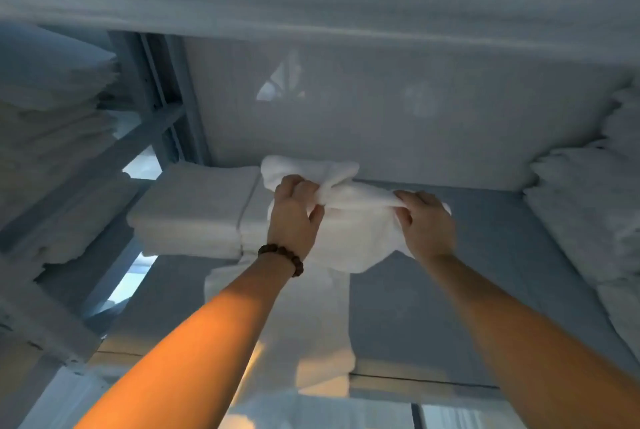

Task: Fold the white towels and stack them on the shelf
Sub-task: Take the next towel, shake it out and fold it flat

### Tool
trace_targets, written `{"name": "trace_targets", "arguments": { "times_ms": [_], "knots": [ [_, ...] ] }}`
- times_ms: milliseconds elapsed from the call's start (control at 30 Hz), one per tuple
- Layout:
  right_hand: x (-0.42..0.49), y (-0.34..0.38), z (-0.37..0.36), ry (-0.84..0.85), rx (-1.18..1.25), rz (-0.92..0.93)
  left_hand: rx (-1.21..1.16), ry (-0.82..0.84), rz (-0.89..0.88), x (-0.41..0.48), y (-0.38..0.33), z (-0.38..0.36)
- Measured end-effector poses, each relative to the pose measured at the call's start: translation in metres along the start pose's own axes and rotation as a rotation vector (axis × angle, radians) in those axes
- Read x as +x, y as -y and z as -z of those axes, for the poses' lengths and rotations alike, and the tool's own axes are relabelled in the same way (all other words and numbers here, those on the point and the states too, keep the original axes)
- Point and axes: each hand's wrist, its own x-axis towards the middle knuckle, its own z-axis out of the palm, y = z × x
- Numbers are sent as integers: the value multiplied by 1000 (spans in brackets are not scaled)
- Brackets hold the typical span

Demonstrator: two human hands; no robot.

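My left hand (294,210) and right hand (427,224) both pinch a bunched white towel (349,221) at frame centre, above the shelf (485,273), just right of a folded stack (194,210).

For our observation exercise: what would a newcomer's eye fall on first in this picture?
Two bare hands, left and right, gripping a bunched white towel at the centre, over the shelf. A bead bracelet circles the left wrist. A folded stack sits just left of the towel.
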Motion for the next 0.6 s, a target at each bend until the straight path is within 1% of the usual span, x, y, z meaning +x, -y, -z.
{"name": "trace_targets", "arguments": {
  "times_ms": [133, 233, 433, 600],
  "knots": [
    [-34, -39, 38, -65, -18, -51, -60, 59, -40, -13, -41, -28],
    [-52, -71, 59, -76, -54, -74, -94, 102, -71, -24, -69, -53],
    [-72, -146, 86, -3, -81, -150, -90, 161, -61, -47, -115, -110],
    [-81, -214, 100, 106, -140, -86, -56, 254, 8, -68, -147, -163]
  ]
}}
